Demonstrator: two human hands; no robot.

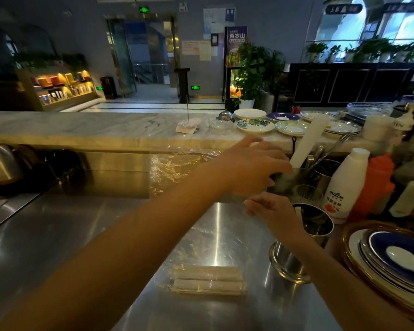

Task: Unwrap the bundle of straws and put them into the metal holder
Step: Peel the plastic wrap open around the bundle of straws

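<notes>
A white bundle of straws [309, 139] leans up and to the right out of a metal holder [287, 181] at the back right of the steel counter. My left hand [253, 167] reaches across and its fingers curl round the bundle's lower end at the holder's mouth. My right hand [271, 211] hovers just below with curled fingers, in front of a second, tilted metal holder [317, 226]; what it holds is unclear. Two more straw bundles [208, 279] lie in clear wrap on the counter near me. Loose crumpled wrap [177, 170] lies further back.
A white bottle [344, 185], an orange bottle [378, 182] and a cutlery pot [326, 167] crowd the right. Stacked plates [392, 261] sit at the near right, more plates [255, 125] on the marble ledge [81, 129]. A kettle [0, 163] stands at left.
</notes>
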